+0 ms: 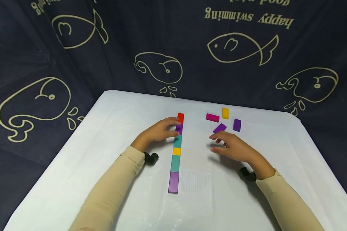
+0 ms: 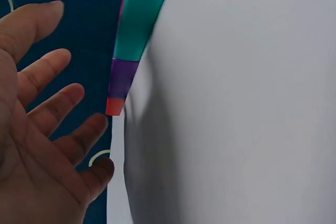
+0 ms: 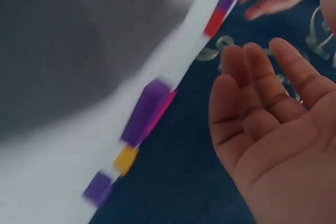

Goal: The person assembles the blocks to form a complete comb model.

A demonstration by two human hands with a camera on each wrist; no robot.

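A straight row of coloured blocks runs away from the person down the middle of the table. From the near end come a purple block [image 1: 173, 183], a teal block [image 1: 175, 163], a small yellow block [image 1: 177, 151], another teal block [image 1: 177, 141], a darker purple block [image 1: 179, 129] and a red block [image 1: 180, 116]. My left hand [image 1: 162, 129] is at the row's far end, its spread, relaxed fingers overlapping the red and purple blocks in the head view. With loosely bent fingers and nothing held, my right hand [image 1: 232, 147] hovers just nearer than a loose purple block [image 1: 219, 128].
Beyond the right hand lie a magenta block [image 1: 212, 117], a yellow block [image 1: 225, 113] and a second loose purple block [image 1: 236, 125]. A white cover [image 1: 127, 109] is on the table. Behind its far edge hangs a dark curtain [image 1: 191, 41] with fish drawings.
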